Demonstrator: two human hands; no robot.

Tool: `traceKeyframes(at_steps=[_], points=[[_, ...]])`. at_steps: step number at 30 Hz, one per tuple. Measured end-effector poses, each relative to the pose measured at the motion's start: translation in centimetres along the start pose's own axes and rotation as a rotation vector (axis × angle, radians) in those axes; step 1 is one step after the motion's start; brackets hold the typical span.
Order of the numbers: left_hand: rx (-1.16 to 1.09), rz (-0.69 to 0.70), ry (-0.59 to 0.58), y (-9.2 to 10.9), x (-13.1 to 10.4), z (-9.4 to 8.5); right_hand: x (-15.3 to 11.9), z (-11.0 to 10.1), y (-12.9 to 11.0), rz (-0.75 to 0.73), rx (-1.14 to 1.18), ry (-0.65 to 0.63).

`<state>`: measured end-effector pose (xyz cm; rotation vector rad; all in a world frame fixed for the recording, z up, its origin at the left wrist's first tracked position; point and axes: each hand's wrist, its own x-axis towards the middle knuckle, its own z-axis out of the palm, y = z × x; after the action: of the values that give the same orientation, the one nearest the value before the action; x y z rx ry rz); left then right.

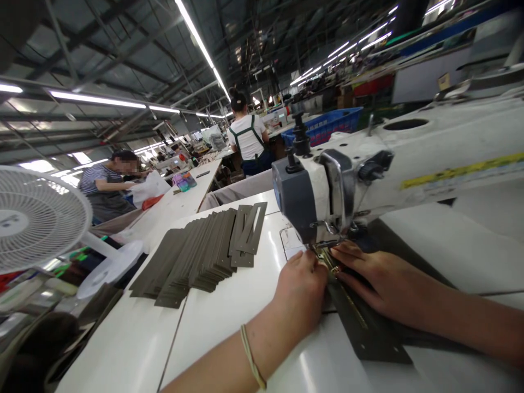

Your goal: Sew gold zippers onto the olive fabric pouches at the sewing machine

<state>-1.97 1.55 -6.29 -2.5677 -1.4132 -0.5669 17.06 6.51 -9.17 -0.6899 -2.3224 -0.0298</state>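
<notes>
A gold-toothed zipper (352, 305) runs along a dark olive panel (379, 341) on the white sewing table, its far end under the sewing machine head (301, 202). My left hand (303, 289) is closed at the panel's left edge, fingertips bunched close to the presser foot; what lies under them is partly hidden. My right hand (379, 278) rests on the panel just right of the zipper, fingers stretched toward the needle area. More dark olive material (403, 256) extends behind my right hand. Left of the machine lies a fanned stack of olive pieces (204, 248), with slotted ones on top.
A white fan (45, 218) stands at the left. Another person (108, 185) bends over a bench at the back left; one more person (248, 136) faces away beyond the machine. A blue basket (333, 123) sits behind the machine arm (450, 147), which spans the right side.
</notes>
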Motion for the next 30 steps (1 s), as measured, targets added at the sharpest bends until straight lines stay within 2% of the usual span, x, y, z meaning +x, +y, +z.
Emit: traceKeyframes(at_steps=[5,13,30], points=[[0.037,-0.031,0.014,0.1,0.1,-0.1,0.6,-0.1,0.2,-0.005,0.004,0.008],[-0.002,0.019,0.044,2.2,-1.4,-0.5,0.8,-0.1,0.4,0.015,-0.03,0.057],[0.005,0.019,-0.047,0.8,-0.2,-0.7,1.9,-0.1,1.3,0.077,0.08,-0.047]])
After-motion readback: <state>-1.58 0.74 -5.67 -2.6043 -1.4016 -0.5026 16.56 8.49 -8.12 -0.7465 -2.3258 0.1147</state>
